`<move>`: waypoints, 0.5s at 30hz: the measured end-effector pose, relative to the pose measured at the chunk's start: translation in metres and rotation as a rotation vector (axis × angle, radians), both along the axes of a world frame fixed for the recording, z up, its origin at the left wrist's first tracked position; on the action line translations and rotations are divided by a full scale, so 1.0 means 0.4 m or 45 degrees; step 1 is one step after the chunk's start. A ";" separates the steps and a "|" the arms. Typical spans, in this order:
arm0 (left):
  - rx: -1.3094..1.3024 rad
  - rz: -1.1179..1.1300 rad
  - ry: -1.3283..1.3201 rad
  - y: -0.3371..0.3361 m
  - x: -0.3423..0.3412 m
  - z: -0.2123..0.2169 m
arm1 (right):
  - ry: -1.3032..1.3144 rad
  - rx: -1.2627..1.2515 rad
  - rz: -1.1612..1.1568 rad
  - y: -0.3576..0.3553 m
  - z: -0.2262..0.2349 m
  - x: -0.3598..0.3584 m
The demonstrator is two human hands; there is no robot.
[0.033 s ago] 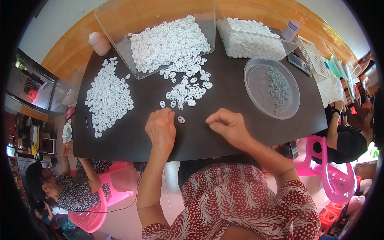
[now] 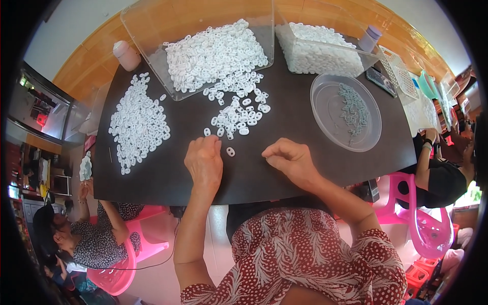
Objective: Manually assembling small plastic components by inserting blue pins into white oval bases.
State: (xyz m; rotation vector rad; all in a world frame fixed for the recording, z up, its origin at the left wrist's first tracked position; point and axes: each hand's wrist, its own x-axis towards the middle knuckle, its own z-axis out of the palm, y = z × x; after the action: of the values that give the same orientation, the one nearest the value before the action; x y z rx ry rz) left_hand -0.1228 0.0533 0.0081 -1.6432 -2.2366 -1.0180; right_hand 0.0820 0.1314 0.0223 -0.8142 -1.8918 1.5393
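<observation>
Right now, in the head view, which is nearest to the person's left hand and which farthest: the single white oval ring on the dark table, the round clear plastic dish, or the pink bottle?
1. Single white oval ring: just right of the left hand, by its fingers.
2. Pink bottle: far corner, to the left.
3. Round clear plastic dish: far right, beyond the right hand; not much farther than the bottle.

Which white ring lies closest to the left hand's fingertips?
The single white ring lying alone on the dark table, just right of the left hand; the others sit clustered farther up.
</observation>
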 end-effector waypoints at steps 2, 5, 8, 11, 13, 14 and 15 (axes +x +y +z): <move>0.051 0.006 0.063 0.016 -0.008 0.004 | -0.033 -0.003 0.023 0.000 0.000 0.003; 0.040 -0.093 0.108 0.029 0.009 0.020 | -0.039 0.011 0.023 -0.001 0.002 0.003; -0.037 -0.081 0.183 0.052 0.012 0.004 | -0.037 0.032 0.027 -0.003 0.003 0.004; -0.151 -0.039 0.239 0.069 0.018 0.002 | -0.049 0.030 0.042 -0.006 0.004 0.002; -0.175 -0.033 0.266 0.078 0.021 0.001 | 0.022 0.075 0.030 -0.009 -0.001 -0.002; -0.201 -0.029 0.292 0.080 0.022 0.001 | 0.023 0.076 0.029 -0.011 0.002 -0.003; -0.201 -0.029 0.293 0.082 0.022 0.001 | 0.018 0.062 0.032 -0.013 0.007 -0.004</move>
State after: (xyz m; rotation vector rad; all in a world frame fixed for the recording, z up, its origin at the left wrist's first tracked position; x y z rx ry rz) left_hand -0.1141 0.0860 0.0085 -1.7521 -2.1956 -0.6333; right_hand 0.0806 0.1264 0.0252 -0.7590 -1.9284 1.5036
